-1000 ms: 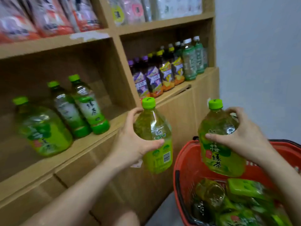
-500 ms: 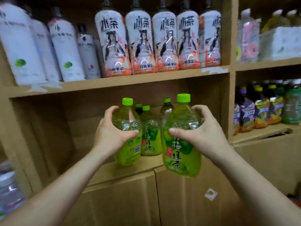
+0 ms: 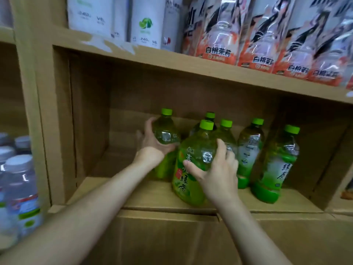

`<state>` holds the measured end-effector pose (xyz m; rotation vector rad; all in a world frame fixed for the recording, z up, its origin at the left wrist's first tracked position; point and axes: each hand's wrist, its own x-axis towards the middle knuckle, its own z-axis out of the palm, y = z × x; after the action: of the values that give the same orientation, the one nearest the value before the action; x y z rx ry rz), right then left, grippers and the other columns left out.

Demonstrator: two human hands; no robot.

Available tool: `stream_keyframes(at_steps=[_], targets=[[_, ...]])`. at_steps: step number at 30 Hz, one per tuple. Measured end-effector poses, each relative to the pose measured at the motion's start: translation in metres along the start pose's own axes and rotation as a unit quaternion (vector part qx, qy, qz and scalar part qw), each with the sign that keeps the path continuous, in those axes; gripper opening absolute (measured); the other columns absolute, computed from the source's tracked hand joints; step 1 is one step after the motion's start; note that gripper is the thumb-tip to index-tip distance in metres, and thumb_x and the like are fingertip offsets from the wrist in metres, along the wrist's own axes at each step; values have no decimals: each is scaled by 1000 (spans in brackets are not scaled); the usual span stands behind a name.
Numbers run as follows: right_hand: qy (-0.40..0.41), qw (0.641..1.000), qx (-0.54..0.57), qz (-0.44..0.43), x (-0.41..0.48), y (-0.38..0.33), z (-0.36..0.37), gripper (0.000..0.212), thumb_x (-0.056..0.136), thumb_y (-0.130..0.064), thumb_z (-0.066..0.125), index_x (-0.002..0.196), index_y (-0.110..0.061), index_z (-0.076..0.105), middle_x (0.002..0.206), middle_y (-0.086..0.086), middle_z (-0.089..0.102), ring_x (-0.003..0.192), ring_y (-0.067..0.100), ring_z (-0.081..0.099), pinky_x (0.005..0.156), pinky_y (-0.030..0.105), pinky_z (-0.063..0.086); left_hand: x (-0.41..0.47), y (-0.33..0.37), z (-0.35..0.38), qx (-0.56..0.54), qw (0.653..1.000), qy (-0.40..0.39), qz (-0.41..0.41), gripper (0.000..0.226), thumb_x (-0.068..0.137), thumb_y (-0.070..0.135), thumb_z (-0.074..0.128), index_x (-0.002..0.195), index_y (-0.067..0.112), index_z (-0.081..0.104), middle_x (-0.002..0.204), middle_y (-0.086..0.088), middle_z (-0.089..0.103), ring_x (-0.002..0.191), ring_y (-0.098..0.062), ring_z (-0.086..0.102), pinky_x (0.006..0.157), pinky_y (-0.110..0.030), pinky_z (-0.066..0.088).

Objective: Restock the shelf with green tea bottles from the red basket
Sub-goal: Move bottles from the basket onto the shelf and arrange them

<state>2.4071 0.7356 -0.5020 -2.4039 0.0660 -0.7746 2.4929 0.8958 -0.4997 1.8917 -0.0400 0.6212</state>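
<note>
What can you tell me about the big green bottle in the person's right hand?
The bottle looks like clear plastic, squat and round-shouldered, filled with pale yellow-green tea. It has a bright green screw cap and a green label with dark characters and a small red mark. It is at the front of the shelf, top leaning right. Whether its base rests on the board is unclear. The right hand grips its shoulder, thumb across the front.
</note>
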Motion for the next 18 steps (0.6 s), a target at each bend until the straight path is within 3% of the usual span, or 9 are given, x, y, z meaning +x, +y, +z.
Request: stream_keyframes(at_steps=[2,6,8,11,14,18], targets=[[-16,998,-58,-5,0,1,4,102,70,-68,62,145,-30,4,134,10,30,124,31,35,91,44,42,1,3,8,9,1000,9,-17,92,63,35,85,136,38,29,135,-15,33,127,-34,39,100,-38,37],[-17,999,-32,-17,-4,2,7,101,74,-65,60,145,-29,-1,128,9,31,111,31,50,82,39,48,-7,15,7,48,998,37,1,80,74,48,73,139,32,30,140,-14,29,134,-34,27,106,-40,29],[-18,999,-17,-35,-6,5,10,99,76,-64,57,147,-28,-2,129,9,34,109,28,52,81,37,50,-19,29,1,51,991,38,116,74,79,52,65,140,31,31,145,-7,27,137,-25,23,108,-36,25],[-24,997,18,-74,-6,11,13,93,83,-55,56,149,-24,-2,131,7,36,109,24,53,83,35,50,-41,55,-3,121,952,-76,273,70,77,63,53,139,48,25,151,4,20,141,-19,19,109,-35,25],[-37,993,47,-99,-7,16,15,89,87,-44,58,151,-21,1,139,4,37,123,22,45,94,33,44,-50,57,4,274,906,-105,304,59,77,68,48,132,51,36,154,13,3,141,-27,22,104,-46,38],[-126,980,118,-102,-1,29,3,81,88,-36,61,150,-27,11,145,-1,43,126,14,47,103,30,40,-51,56,3,306,907,-59,284,54,75,63,57,125,45,48,154,9,6,130,-27,40,83,-43,53]])
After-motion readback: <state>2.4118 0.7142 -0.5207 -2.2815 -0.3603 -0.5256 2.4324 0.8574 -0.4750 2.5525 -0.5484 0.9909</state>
